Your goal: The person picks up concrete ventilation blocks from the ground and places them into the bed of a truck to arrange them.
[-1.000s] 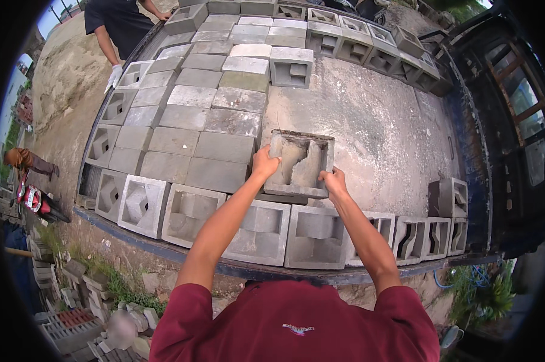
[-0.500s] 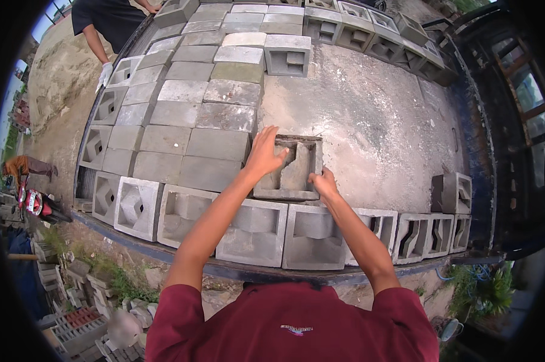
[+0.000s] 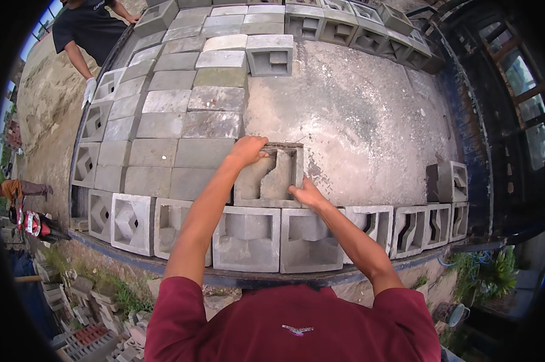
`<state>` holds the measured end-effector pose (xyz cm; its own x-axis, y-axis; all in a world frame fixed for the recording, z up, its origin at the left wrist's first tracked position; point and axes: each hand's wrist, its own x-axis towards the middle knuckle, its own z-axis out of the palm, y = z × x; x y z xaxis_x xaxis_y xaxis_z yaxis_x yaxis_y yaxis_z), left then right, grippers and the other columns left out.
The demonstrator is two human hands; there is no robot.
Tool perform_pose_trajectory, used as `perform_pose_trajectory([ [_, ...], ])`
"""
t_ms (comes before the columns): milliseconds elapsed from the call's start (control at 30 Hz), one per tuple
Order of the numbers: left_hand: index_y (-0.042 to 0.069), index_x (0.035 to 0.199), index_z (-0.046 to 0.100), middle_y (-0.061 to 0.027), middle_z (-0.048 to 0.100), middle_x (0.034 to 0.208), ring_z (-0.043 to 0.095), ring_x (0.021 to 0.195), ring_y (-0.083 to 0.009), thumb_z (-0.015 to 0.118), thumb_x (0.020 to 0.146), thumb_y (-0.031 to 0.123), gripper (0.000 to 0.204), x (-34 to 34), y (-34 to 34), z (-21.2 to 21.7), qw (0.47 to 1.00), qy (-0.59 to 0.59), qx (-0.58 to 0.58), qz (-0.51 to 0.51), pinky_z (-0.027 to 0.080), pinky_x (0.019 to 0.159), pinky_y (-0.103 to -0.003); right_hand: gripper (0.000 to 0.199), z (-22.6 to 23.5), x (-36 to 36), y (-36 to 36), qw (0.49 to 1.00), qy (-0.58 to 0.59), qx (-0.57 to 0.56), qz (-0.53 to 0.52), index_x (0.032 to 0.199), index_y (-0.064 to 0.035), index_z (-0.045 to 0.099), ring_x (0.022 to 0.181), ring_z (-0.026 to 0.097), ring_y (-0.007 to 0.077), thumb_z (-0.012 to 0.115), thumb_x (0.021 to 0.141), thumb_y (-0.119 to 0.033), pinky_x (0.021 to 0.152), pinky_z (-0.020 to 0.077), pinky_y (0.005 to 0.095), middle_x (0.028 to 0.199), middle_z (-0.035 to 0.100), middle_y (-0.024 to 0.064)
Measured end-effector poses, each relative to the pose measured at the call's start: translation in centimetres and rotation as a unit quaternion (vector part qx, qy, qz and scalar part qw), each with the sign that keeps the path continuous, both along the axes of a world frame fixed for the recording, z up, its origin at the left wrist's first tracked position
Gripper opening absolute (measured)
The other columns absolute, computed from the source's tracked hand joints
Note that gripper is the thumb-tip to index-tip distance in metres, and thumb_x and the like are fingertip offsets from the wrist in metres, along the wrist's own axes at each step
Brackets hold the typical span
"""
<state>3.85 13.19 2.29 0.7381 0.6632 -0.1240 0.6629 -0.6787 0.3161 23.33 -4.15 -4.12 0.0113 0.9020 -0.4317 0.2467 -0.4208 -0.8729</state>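
A grey concrete vent block [image 3: 283,175] with a wavy divider lies on the truck bed, its hollow side up. My left hand [image 3: 249,151] is closed on its far left corner, fingers curled over the rim. My right hand [image 3: 305,194] grips the right side near the front, with the thumb inside the opening. To the left, packed grey blocks [image 3: 203,182] lie close beside it. A row of hollow vent blocks [image 3: 246,239] stands along the near edge, directly in front of the held block.
Bare truck bed [image 3: 363,133] stretches to the right. A single vent block [image 3: 270,55] stands beyond, and another row [image 3: 339,30] lines the far side. One block [image 3: 450,181] sits atop the near row's right end. A person with a white glove [image 3: 90,90] stands at far left.
My left hand's raised, spread fingers have closed over the vent block's far left corner. My right hand keeps its hold. The whole view has shifted slightly.
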Motion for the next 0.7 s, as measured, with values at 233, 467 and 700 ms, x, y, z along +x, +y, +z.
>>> perform_pose_trajectory([
  [233, 0.005, 0.101, 0.056, -0.0146, 0.065, 0.095, 0.062, 0.093, -0.0349, 0.07, 0.079, 0.031, 0.037, -1.1, -0.1, 1.2, 0.999, -0.01, -0.025, 0.037, 0.048, 0.08, -0.046, 0.079, 3.2, -1.8, 1.1, 0.999, 0.014, 0.019, -0.026, 0.133, 0.0064, 0.04, 0.122, 0.05, 0.0329, 0.071, 0.078, -0.041, 0.104, 0.0369, 0.0372, 0.127, 0.054, 0.0243],
  [467, 0.005, 0.101, 0.054, -0.0149, 0.064, 0.093, 0.06, 0.095, -0.0322, 0.07, 0.08, 0.033, 0.039, -1.6, 0.1, -1.0, 0.997, -0.055, 0.055, 0.002, 0.043, 0.084, -0.042, 0.076, 2.0, -1.1, 1.5, 0.985, -0.008, -0.163, -0.052, 0.13, 0.016, 0.038, 0.122, 0.048, 0.0324, 0.064, 0.071, -0.023, 0.102, 0.0378, 0.0362, 0.131, 0.047, 0.0297],
  [700, 0.004, 0.098, 0.052, -0.0137, 0.064, 0.093, 0.06, 0.093, -0.0331, 0.071, 0.078, 0.032, 0.039, -1.0, -0.3, -0.5, 0.998, -0.027, 0.047, -0.008, 0.043, 0.084, -0.043, 0.086, 2.0, -0.7, 1.0, 0.999, -0.025, -0.025, -0.006, 0.136, 0.0133, 0.03, 0.124, 0.047, 0.0352, 0.066, 0.069, -0.028, 0.104, 0.0367, 0.0361, 0.132, 0.046, 0.03],
])
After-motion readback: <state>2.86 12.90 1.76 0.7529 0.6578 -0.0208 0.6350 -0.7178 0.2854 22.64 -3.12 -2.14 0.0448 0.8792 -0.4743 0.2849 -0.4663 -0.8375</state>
